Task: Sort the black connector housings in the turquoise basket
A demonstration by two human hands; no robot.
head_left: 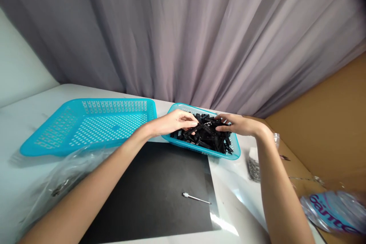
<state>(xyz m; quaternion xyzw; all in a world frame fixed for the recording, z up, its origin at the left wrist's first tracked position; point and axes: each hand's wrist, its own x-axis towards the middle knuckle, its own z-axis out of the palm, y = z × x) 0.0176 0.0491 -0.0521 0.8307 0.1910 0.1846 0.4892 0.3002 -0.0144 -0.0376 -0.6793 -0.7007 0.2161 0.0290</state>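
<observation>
in the head view, your left grip (178, 121) is over the left part of the black parts (208, 137), with thumb and fingertips drawn nearly together; i cannot tell whether a piece is caught between them. your right grip (238, 124) sits at the right part of the pile, thumb and fingers parted, with no piece clearly held. the black parts lie under and between your 2 grips in the small blue basket (235, 153), whose walls probably keep the loose heap together. coming in from 2 sides likely leaves its middle open to your eye.

just left of your left grip stands the large blue basket (76, 108), close enough, i judge, for a short reach. nearer you than both grips, a screwdriver (197, 198) lies on the dark mat (157, 183), perhaps put there so it stays easy to spot. beyond your right wrist, on the bench (17, 122), is a bag of small bits (254, 169).
</observation>
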